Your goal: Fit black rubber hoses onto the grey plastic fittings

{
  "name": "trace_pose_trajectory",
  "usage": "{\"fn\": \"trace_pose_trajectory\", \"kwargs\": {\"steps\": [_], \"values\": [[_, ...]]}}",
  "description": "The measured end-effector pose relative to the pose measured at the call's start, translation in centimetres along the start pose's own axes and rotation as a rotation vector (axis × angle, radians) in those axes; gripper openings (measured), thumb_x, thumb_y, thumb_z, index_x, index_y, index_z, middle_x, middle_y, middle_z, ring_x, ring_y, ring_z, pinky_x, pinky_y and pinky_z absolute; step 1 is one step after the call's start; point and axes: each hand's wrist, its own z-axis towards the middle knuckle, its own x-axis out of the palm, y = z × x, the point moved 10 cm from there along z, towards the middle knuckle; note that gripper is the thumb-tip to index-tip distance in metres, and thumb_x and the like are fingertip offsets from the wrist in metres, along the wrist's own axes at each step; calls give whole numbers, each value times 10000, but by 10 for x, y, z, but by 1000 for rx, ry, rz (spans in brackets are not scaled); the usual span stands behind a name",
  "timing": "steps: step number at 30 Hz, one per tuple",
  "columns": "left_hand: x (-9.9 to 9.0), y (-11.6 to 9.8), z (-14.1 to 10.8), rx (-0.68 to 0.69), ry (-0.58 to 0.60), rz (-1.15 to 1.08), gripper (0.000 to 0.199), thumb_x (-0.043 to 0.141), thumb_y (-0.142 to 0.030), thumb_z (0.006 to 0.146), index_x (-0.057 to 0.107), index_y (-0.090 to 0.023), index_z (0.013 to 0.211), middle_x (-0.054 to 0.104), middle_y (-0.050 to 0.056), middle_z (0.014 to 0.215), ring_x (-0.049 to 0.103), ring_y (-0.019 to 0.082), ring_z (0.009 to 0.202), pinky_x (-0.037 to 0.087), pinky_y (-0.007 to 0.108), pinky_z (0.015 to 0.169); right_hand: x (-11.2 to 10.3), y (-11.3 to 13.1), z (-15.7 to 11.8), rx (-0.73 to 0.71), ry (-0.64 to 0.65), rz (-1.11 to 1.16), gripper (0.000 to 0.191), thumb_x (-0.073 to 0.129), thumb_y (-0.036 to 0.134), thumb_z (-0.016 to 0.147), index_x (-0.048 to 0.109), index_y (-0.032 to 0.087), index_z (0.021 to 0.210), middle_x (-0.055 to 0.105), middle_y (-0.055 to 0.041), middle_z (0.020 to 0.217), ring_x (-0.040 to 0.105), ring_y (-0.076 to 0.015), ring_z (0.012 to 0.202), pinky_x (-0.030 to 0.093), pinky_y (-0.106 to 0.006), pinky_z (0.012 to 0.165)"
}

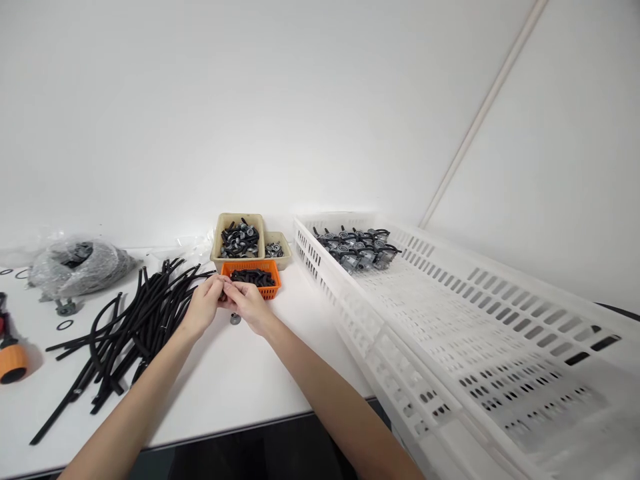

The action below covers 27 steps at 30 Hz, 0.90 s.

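My left hand [203, 305] and my right hand [249, 307] meet over the table, fingertips pinched together. Whatever sits between the fingers is hidden. Just below them shows a small round grey metal part [235, 319]; whether it hangs from the fingers or lies on the table I cannot tell. Right behind the hands stands an orange basket [271, 292] of small black pieces [254, 277]. Beside my left forearm lies a pile of black rubber hoses [150, 313].
Two beige bins [218, 248] with small metal and black parts stand at the back. At right, a long white slotted crate [345, 293] holds several clear-and-black assemblies [357, 250]. A plastic bag of grey parts [83, 267] and an orange-handled tool [13, 360] lie left.
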Motion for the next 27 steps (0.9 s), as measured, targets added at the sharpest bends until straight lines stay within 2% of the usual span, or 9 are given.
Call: {"fn": "trace_pose_trajectory", "kwargs": {"steps": [3, 9, 13, 17, 21, 24, 27], "values": [[0, 1, -2, -58, -6, -52, 307, 496, -400, 701, 628, -141, 800, 549, -5, 670, 492, 150, 629, 453, 263, 551, 1, 0, 0, -5, 4, 1, 465, 782, 556, 568, 543, 158, 607, 475, 43, 642, 484, -89, 646, 509, -307, 706], [2, -1, -5, -117, -19, -125, 328, 546, -421, 644, 626, -132, 776, 540, -9, 640, 471, 143, 619, 460, 262, 545, -3, -5, 1, 2, 2, -18, 459, 776, 545, 591, 542, 151, 629, 508, 42, 654, 520, -87, 657, 515, -321, 755], [3, 3, -5, -124, 3, -119, 322, 525, -422, 669, 623, -132, 769, 537, -6, 631, 473, 146, 612, 468, 281, 557, -4, -4, 0, -6, -8, -23, 470, 789, 540, 572, 522, 156, 610, 502, 48, 638, 507, -82, 640, 522, -315, 730], [0, -7, -8, 9, -13, 14, 337, 427, -419, 807, 616, -142, 787, 582, 28, 711, 531, 173, 685, 473, 306, 623, 0, 2, -3, 4, -6, -9, 463, 799, 522, 571, 513, 158, 574, 480, 54, 601, 480, -75, 613, 524, -294, 705], [1, -34, -17, 263, -64, 187, 398, 317, -425, 927, 597, -166, 814, 608, 48, 806, 567, 189, 808, 462, 332, 766, -1, 7, -6, 39, -31, 45, 458, 806, 505, 570, 506, 158, 565, 488, 49, 596, 509, -83, 616, 515, -279, 684], [10, -47, -23, 389, -34, 278, 322, 386, -414, 932, 591, -175, 865, 608, 56, 887, 568, 185, 861, 457, 322, 799, -7, 10, -7, 49, -67, 92, 428, 796, 512, 581, 555, 164, 646, 547, 35, 646, 557, -103, 644, 505, -279, 671], [15, -49, -26, 431, -25, 333, 249, 441, -387, 926, 580, -181, 921, 594, 57, 929, 572, 174, 853, 469, 299, 759, -8, 10, -7, 68, -54, 95, 422, 788, 521, 587, 604, 168, 727, 582, 21, 666, 596, -130, 673, 491, -280, 657]]}}
